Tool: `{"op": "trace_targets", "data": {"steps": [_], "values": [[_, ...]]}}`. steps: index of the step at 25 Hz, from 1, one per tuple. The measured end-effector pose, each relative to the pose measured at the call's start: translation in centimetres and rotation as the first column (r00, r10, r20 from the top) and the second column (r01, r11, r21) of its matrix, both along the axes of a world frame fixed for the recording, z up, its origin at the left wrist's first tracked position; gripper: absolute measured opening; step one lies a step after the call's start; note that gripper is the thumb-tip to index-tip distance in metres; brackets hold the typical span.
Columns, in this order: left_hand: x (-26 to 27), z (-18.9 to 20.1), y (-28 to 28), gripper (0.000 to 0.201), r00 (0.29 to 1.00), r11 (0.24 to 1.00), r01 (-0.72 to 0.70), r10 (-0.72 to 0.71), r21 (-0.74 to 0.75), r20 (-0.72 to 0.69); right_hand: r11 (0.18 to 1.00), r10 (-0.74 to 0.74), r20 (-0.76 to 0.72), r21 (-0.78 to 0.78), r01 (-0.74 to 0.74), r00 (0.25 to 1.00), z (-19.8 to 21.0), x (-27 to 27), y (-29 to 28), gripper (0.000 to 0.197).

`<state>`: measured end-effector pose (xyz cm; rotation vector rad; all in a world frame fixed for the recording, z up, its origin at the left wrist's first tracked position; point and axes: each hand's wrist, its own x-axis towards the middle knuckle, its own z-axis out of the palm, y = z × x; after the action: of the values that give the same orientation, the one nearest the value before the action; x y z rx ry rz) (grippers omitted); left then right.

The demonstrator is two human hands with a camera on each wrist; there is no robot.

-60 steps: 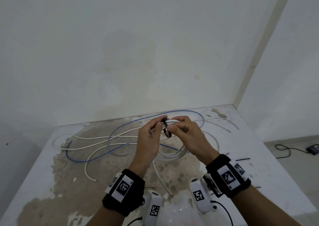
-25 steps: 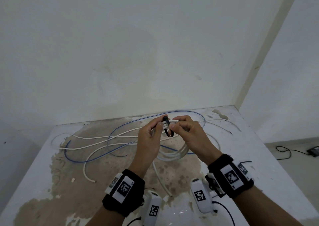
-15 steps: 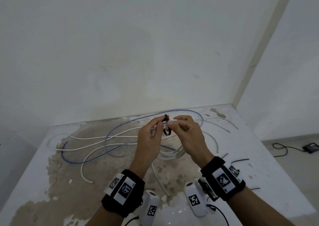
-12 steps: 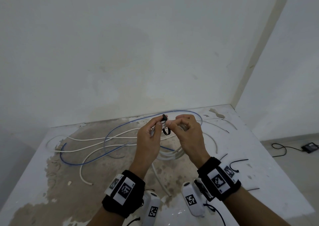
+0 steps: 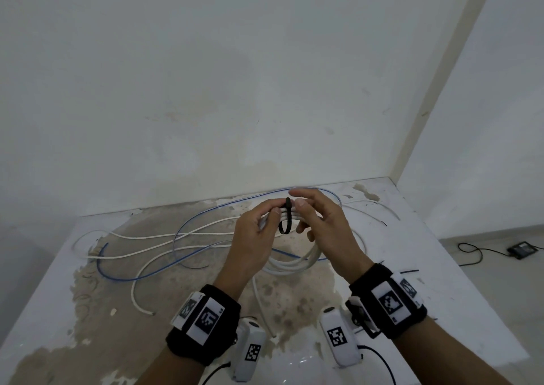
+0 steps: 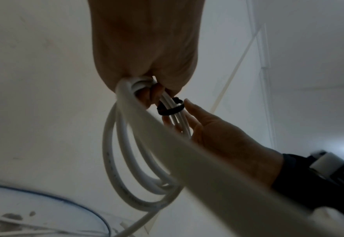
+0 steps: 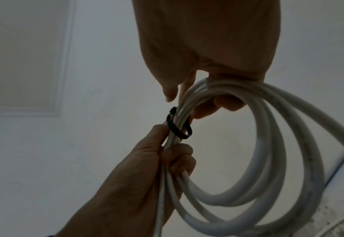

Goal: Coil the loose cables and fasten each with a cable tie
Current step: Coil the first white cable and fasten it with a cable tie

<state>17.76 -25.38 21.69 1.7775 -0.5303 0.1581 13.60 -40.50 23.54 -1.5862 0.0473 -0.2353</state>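
One black tie [image 7: 176, 132] (loose loop) encircles white coil [image 7: 263, 152].

The coiled cable [image 5: 294, 262] is white, the cable tie [image 5: 286, 220] black, one loose cable [image 5: 174, 237] blue.
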Motion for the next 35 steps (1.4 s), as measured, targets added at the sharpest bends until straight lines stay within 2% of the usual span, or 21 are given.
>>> {"op": "trace_targets", "data": {"steps": [3, 7, 11, 16, 19, 22, 26, 29, 33, 35], "values": [[0.4, 0.3, 0.4, 0.025, 0.999, 0.998, 0.051, -0.051, 0.034, 0.012, 0.997, 0.060, -0.038, -0.055, -0.062, 0.998, 0.3, -0.2, -0.7, 0.015], [0.2, 0.7, 0.6, 0.024, 0.997, 0.996, 0.073, -0.073, 0.048, -0.006, 0.993, 0.050, -0.019, -0.106, -0.052, 0.999, 1.1, 0.1, -1.1, 0.009], [-0.2, 1.4, 0.2, 0.025, 0.995, 0.995, 0.098, -0.098, 0.012, -0.017, 0.996, 0.065, -0.082, -0.063, -0.070, 0.995, 1.8, 0.5, -0.8, 0.008], [-0.5, 1.8, -0.5, 0.027, 0.990, 0.988, 0.141, -0.142, -0.063, -0.009, 0.985, -0.011, -0.240, 0.164, 0.051, 0.971, 2.6, 1.3, -1.4, 0.016], [-0.4, 1.3, -1.2, 0.027, 0.984, 0.983, 0.171, -0.174, -0.072, -0.043, 0.982, -0.116, -0.278, 0.116, 0.153, 0.954, 1.7, 1.6, -1.6, 0.019], [-0.4, 0.7, -1.6, 0.024, 0.983, 0.984, 0.174, -0.176, -0.040, -0.057, 0.979, -0.202, -0.225, -0.015, 0.204, 0.953, 0.9, 1.4, -1.1, 0.018], [-0.3, 0.0, -2.0, 0.009, 0.990, 0.993, 0.093, -0.100, -0.071, -0.103, 0.988, -0.155, -0.197, -0.034, 0.152, 0.968, 0.7, 1.2, -1.0, 0.012], [0.1, 0.0, -2.2, 0.006, 0.986, 0.989, 0.057, -0.077, -0.138, -0.146, 0.991, -0.120, -0.202, 0.031, 0.129, 0.972, 1.2, 1.0, -1.0, 0.018], [0.3, -0.3, -1.9, 0.010, 0.970, 0.981, 0.063, -0.103, -0.186, -0.218, 0.980, -0.018, -0.316, 0.184, 0.080, 0.949, 1.5, 0.8, -1.4, 0.031], [0.1, -0.7, -1.9, 0.009, 0.968, 0.975, 0.095, -0.138, -0.203, -0.211, 0.978, 0.020, -0.364, 0.201, 0.057, 0.931, 1.5, 0.7, -1.8, 0.029]]}}
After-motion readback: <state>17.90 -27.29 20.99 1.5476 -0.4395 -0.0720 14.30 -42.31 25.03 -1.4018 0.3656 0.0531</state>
